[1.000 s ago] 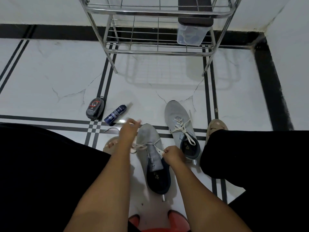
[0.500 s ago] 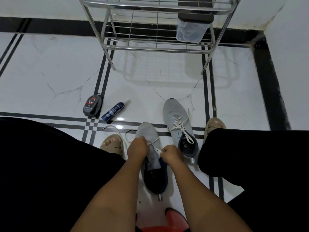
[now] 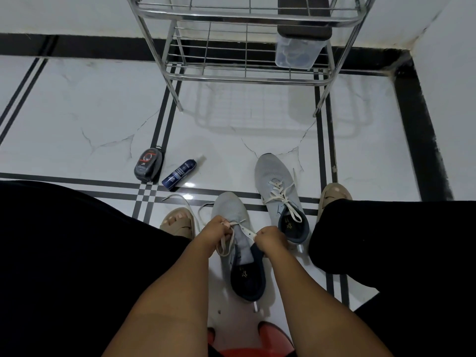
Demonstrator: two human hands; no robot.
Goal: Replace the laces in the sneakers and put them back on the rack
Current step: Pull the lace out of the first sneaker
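Two grey sneakers lie on the white tiled floor between my knees. The near sneaker (image 3: pixel 231 210) is partly laced with a white lace (image 3: pixel 193 210). My left hand (image 3: pixel 213 234) pinches the lace at the sneaker's left side, a loop hanging under its fingers. My right hand (image 3: pixel 270 239) pinches the lace's other end at the right eyelets. The lace's loose tail trails left over the floor. The far sneaker (image 3: pixel 275 176) stands to the right, fully laced. The steel wire rack (image 3: pixel 244 78) stands further ahead.
A dark shoe-polish sponge (image 3: pixel 148 164) and a blue spray can (image 3: pixel 179 174) lie on the floor to the left. A clear plastic tub (image 3: pixel 296 54) sits on the rack's lower shelf. My sandalled feet flank the sneakers. A red stool edge (image 3: pixel 247 351) shows below.
My left hand came back from its outstretched pull at the left and now pinches the lace close to the sneaker. The right hand has stayed at the eyelets.
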